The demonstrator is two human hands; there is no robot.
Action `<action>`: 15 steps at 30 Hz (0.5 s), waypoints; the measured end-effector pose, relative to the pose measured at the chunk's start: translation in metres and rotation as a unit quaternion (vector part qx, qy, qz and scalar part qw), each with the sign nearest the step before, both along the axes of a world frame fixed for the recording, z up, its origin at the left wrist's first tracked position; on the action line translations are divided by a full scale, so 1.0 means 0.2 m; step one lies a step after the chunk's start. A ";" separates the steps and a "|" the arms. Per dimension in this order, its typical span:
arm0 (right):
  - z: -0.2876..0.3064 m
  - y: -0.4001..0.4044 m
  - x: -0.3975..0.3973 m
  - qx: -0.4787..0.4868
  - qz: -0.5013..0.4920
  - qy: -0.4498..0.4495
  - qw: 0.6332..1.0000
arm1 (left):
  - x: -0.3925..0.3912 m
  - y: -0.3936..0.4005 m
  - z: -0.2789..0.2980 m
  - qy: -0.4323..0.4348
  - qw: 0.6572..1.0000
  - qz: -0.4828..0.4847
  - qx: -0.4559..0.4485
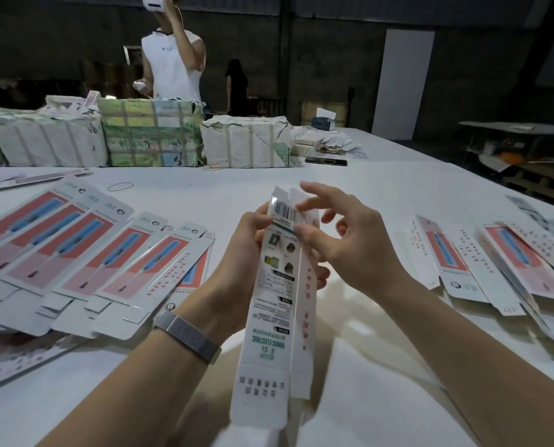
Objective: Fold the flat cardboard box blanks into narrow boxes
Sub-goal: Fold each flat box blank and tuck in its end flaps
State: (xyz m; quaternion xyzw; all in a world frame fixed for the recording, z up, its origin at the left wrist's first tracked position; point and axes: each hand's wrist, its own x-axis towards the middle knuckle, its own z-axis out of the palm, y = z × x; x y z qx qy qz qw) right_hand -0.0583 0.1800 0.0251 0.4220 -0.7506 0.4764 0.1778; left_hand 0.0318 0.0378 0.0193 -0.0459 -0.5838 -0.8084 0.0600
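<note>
Box [277, 304] up off the table [382, 195] now, held long-ways between both hands, barcode end pointing away. Left hand [248, 250] wraps the far half from the left, fingers curled round behind it, thumb by the barcode. Right hand [343, 240] is at the top right edge, fingers spread and loosely bent, thumb and fingertips touching the card near the upper flap. A fan of flat blanks [85, 262] lies to the left, more blanks [495, 262] spread on the right. Wrapped bundles [153, 133] line the far edge, a person in white [172, 66] behind them
</note>
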 end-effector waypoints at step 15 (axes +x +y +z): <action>0.10 0.07 -0.06 -0.059 0.121 -0.140 0.981 | -0.03 0.11 -0.01 0.027 0.992 0.044 -0.119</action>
